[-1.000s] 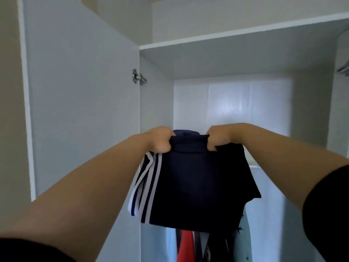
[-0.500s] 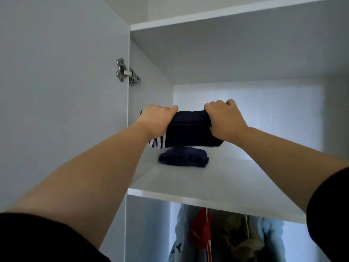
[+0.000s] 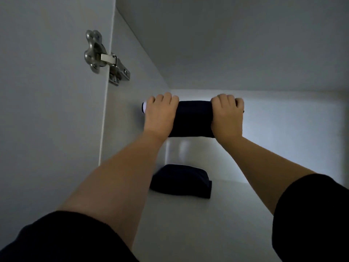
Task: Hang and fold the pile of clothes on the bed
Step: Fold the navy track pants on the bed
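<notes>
Change: the folded dark garment (image 3: 192, 120), a second ago hanging loose at chest height in front of the wardrobe, is now a tight bundle raised well inside the upper compartment; the hanging clothes below have dropped out of view.
Meaning: folding of this piece looks finished, and only setting it down remains.
Left hand (image 3: 160, 114): fingers curled over the bundle's left end, a white stripe showing just beyond the knuckles.
Garment position: between the hands, in the air, above and apart from a second folded dark piece (image 3: 181, 181).
Right hand (image 3: 227, 116): clamped over the bundle's right end, level with the left.
Shelf (image 3: 207, 224): a pale, smooth board below the hands; the second piece lies on it beneath the left hand, with bare board under the right.
Room: the open wardrobe door (image 3: 47, 91) stands left of the left arm, its metal hinge (image 3: 105, 57) above that hand; the back wall (image 3: 283, 138) glows faintly beyond the right hand.
</notes>
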{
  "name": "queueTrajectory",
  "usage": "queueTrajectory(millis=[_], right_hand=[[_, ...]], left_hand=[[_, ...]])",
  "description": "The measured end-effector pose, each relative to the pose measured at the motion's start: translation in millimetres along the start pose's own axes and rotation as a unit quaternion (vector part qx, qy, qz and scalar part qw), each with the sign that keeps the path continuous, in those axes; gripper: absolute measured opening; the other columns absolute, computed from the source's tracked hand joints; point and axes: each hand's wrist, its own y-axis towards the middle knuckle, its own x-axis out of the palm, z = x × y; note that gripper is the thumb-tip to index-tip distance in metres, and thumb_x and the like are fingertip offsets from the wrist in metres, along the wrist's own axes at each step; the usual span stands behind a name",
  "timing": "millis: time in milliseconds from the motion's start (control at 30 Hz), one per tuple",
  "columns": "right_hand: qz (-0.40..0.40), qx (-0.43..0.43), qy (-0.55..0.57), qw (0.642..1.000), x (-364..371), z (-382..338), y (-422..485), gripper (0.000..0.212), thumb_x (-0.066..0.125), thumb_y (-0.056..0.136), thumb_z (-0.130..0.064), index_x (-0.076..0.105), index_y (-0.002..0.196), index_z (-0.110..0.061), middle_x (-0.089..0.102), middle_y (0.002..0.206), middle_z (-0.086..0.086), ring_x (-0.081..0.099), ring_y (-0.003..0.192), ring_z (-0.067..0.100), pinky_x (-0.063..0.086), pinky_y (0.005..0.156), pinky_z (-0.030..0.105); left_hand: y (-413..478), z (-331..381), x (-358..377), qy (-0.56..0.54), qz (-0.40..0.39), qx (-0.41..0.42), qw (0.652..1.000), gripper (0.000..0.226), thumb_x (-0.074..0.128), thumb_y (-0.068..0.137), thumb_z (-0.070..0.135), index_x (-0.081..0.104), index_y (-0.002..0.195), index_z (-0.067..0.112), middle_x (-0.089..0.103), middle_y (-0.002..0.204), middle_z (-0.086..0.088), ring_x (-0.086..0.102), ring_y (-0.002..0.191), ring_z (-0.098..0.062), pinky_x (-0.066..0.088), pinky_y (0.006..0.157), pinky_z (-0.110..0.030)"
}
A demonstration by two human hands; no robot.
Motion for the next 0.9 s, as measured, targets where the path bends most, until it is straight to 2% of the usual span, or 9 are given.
queueTrajectory(millis=[67,133,267,367,467,533,600,633,900], right_hand=[[-0.09,0.023,0.005,0.996,29,-3,-22,0.041,0.061,0.062,0.008,0.056,0.1,-0.006,0.057,0.102,0.014,0.052,0.093,0.033,0.037,0.086,0.043],[-0.261,0.008,-0.007,0.965,56,-11,-64,0.052,0.064,0.07,0.0,0.048,0.118,-0.01,0.05,0.122,0.012,0.045,0.112,0.032,0.032,0.098,0.043],[-0.583,-0.027,0.095,0.806,89,-20,-149,0.076,0.063,0.083,-0.034,0.023,0.145,-0.014,0.022,0.154,0.009,0.022,0.14,0.028,0.016,0.114,0.05],[-0.568,0.031,0.173,0.804,95,-5,-164,0.075,0.056,0.087,-0.044,0.022,0.149,-0.018,0.019,0.157,0.003,0.02,0.142,0.024,0.016,0.116,0.046],[-0.495,0.077,0.201,0.842,94,9,-153,0.065,0.05,0.091,-0.045,0.03,0.146,-0.016,0.028,0.153,0.006,0.028,0.139,0.026,0.023,0.114,0.043],[-0.516,0.102,0.23,0.819,92,14,-152,0.064,0.048,0.094,-0.043,0.027,0.148,-0.016,0.029,0.153,0.007,0.03,0.138,0.026,0.026,0.113,0.039],[-0.606,0.118,0.266,0.741,88,13,-159,0.071,0.049,0.095,-0.044,0.015,0.152,-0.019,0.02,0.158,0.006,0.024,0.142,0.025,0.022,0.116,0.036],[-0.635,0.115,0.268,0.715,86,12,-163,0.074,0.048,0.095,-0.045,0.009,0.153,-0.021,0.013,0.16,0.006,0.018,0.145,0.025,0.019,0.117,0.036],[-0.546,0.086,0.177,0.814,18,47,-154,0.063,0.042,0.098,-0.042,0.02,0.15,-0.015,0.015,0.158,0.007,0.018,0.143,0.026,0.015,0.117,0.049]], left_hand=[[-10,7,33,-0.001,-0.029,0.024,0.999,0.034,0.061,0.071,-0.003,0.054,0.101,0.01,0.057,0.098,-0.009,0.056,0.085,-0.029,0.039,0.076,-0.036],[-42,18,69,0.019,-0.198,0.052,0.979,0.038,0.055,0.086,0.008,0.045,0.122,0.014,0.048,0.127,-0.008,0.049,0.114,-0.029,0.036,0.094,-0.039],[-119,20,117,0.097,-0.496,0.122,0.854,0.042,0.048,0.094,0.029,0.044,0.135,0.021,0.037,0.146,-0.007,0.035,0.133,-0.028,0.024,0.109,-0.042],[-123,20,127,0.074,-0.479,0.098,0.869,0.034,0.048,0.092,0.031,0.054,0.124,0.021,0.054,0.132,-0.005,0.045,0.124,-0.026,0.029,0.106,-0.038],[-111,29,136,-0.09,-0.431,0.011,0.898,0.046,0.041,0.094,0.024,0.039,0.14,0.018,0.042,0.144,-0.006,0.036,0.132,-0.027,0.029,0.109,-0.039],[-112,42,140,-0.203,-0.52,-0.022,0.829,0.053,0.033,0.101,0.031,0.02,0.151,0.019,0.024,0.156,-0.007,0.024,0.142,-0.027,0.02,0.116,-0.039],[-121,56,141,-0.227,-0.634,-0.041,0.738,0.06,0.028,0.102,0.044,0.007,0.153,0.02,0.009,0.16,-0.008,0.014,0.146,-0.028,0.012,0.119,-0.04],[-125,61,140,-0.212,-0.65,-0.042,0.728,0.064,0.027,0.101,0.048,0.003,0.153,0.021,0.005,0.16,-0.009,0.012,0.147,-0.029,0.012,0.119,-0.042],[-118,105,78,-0.156,-0.447,0.053,0.879,0.066,0.035,0.1,0.04,-0.002,0.153,0.025,0.004,0.161,-0.004,0.014,0.145,-0.025,0.017,0.116,-0.046]])
